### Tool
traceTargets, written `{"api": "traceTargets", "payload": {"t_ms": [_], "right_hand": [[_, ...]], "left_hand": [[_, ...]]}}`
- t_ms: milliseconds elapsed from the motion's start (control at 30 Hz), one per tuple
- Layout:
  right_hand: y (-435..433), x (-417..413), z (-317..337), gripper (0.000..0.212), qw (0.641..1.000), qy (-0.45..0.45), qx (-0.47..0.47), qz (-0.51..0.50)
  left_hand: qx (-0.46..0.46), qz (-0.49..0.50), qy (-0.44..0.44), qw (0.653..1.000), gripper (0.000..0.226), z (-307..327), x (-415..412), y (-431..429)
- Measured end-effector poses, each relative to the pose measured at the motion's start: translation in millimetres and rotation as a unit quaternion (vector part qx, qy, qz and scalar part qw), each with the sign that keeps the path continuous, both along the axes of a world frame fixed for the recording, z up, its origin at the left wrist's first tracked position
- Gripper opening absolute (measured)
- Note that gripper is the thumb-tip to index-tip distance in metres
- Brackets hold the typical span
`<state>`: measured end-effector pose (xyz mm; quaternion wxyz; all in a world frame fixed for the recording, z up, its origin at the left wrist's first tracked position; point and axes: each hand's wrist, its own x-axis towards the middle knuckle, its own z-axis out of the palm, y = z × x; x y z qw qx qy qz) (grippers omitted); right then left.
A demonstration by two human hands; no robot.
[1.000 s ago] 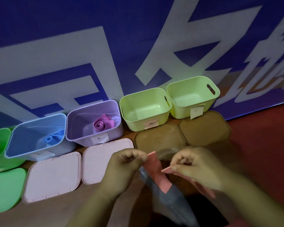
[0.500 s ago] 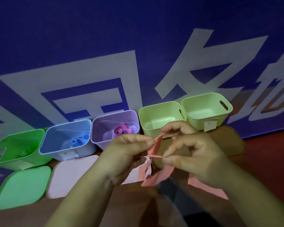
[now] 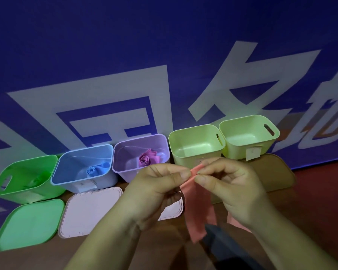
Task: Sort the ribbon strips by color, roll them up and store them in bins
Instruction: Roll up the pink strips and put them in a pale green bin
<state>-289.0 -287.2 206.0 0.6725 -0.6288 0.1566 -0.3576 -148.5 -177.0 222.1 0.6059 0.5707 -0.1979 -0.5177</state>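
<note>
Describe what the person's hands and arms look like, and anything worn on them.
Left hand and right hand are bare: no gloves, rings or watch visible. Both forearms are uncovered to the picture's edge, no sleeves in view.

Left hand (image 3: 156, 185) and right hand (image 3: 229, 185) pinch the pink strip (image 3: 197, 209).

Open air above 5 uncovered bins (image 3: 193, 138) along the blue banner (image 3: 105, 45), flat lids (image 3: 90, 211) low in front.
</note>
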Motion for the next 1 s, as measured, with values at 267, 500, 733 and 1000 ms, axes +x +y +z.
{"api": "traceTargets", "payload": {"t_ms": [267, 500, 733, 1000], "right_hand": [[-2.2, -3.8, -3.8, 0.013, 1.0, 0.002, -0.019, -0.006], [-6.9, -6.5, -0.3, 0.013, 1.0, -0.011, -0.018, 0.003], [-11.9, -6.5, -3.2, 0.016, 1.0, 0.0, -0.027, -0.003], [-12.5, -4.4, -15.9, 0.01, 0.997, 0.011, -0.004, -0.074]], "left_hand": [[0.017, -0.014, -0.034, 0.999, 0.026, 0.5, 0.0, -3.4], [0.043, -0.01, -0.063, 0.997, 0.013, 2.7, -1.5, -7.2], [0.044, -0.013, -0.054, 0.997, 0.02, -1.2, -1.6, -10.4], [-0.042, 0.013, -0.043, 0.998, 0.019, -7.8, -12.8, -11.7]]}}
